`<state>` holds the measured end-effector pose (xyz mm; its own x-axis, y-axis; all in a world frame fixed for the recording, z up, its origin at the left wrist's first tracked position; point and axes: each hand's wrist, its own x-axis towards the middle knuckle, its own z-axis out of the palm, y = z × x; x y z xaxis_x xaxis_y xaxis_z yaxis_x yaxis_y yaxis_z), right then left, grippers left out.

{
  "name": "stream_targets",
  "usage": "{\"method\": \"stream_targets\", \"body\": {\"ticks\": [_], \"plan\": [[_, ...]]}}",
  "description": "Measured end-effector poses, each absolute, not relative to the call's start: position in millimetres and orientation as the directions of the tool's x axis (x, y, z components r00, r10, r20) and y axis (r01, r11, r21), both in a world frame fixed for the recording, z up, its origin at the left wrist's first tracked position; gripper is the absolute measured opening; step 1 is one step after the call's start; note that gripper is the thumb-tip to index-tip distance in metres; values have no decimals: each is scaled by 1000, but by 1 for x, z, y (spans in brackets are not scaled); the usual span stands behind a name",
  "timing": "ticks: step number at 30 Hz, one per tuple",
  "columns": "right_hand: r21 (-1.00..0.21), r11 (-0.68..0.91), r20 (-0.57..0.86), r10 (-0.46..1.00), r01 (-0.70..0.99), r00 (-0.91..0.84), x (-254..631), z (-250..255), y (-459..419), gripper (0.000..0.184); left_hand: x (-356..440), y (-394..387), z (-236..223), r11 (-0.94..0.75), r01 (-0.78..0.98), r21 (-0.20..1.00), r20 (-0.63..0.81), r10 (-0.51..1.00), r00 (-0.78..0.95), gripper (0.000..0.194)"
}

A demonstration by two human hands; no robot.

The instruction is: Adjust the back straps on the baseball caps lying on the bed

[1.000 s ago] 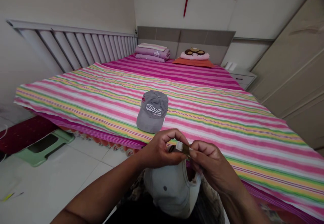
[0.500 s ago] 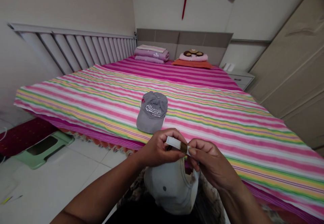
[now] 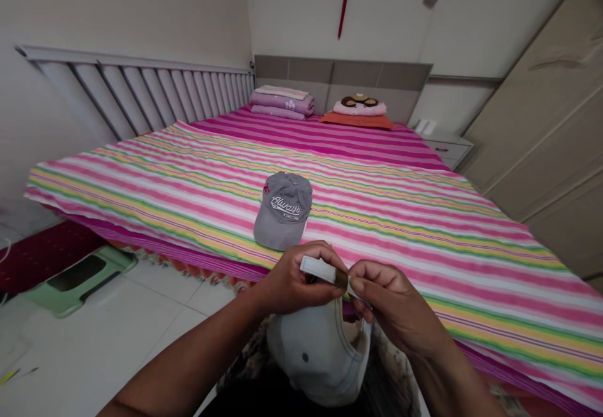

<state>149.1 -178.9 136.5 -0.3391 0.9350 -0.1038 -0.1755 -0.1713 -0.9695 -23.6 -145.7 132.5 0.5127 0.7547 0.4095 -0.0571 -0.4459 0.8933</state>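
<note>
A pale grey-white baseball cap [image 3: 308,345] rests in my lap with its back opening toward the right. My left hand [image 3: 301,279] is closed around the brass-coloured buckle [image 3: 341,279] of the cap's back strap [image 3: 318,269]. The strap's free end juts out to the left past the buckle. Between thumb and fingers, my right hand [image 3: 389,294] pinches the strap just right of the buckle. Beyond my hands, a grey baseball cap [image 3: 284,206] with white lettering lies on the bed, its brim toward me.
The bed has a striped sheet [image 3: 179,178] and a slatted rail [image 3: 155,93] on its left. Folded bedding [image 3: 282,103] and an orange pillow [image 3: 360,120] sit by the headboard [image 3: 306,78]. A green stool [image 3: 78,285] stands on the floor at left, a nightstand [image 3: 450,150] at back right.
More of the strap's free end now sticks out to the left of the buckle. Both hands stay in nearly the same place, and the grey cap on the bed has not moved.
</note>
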Motion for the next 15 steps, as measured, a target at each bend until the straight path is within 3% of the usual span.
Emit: {"method": "stream_targets", "body": {"ticks": [4, 10, 13, 15], "plan": [[-971, -179, -118, 936, -160, -331, 148, 137, -178, 27, -29, -144, 131, -352, -77, 933, 333, 763, 553, 27], [-973, -185, -131, 934, -135, -333, 150, 137, -176, 28, -40, -126, 126, 100, -305, 947, 173, 644, 746, 69], [-978, -174, -125, 933, -117, -338, 149, 137, -176, 28, -40, -119, 128, 275, -221, 936, 9, 608, 794, 77], [-982, -163, -122, 934, -96, -336, 149, 138, -176, 29, -39, -116, 133, 342, -119, 932, -111, 583, 805, 72]]}}
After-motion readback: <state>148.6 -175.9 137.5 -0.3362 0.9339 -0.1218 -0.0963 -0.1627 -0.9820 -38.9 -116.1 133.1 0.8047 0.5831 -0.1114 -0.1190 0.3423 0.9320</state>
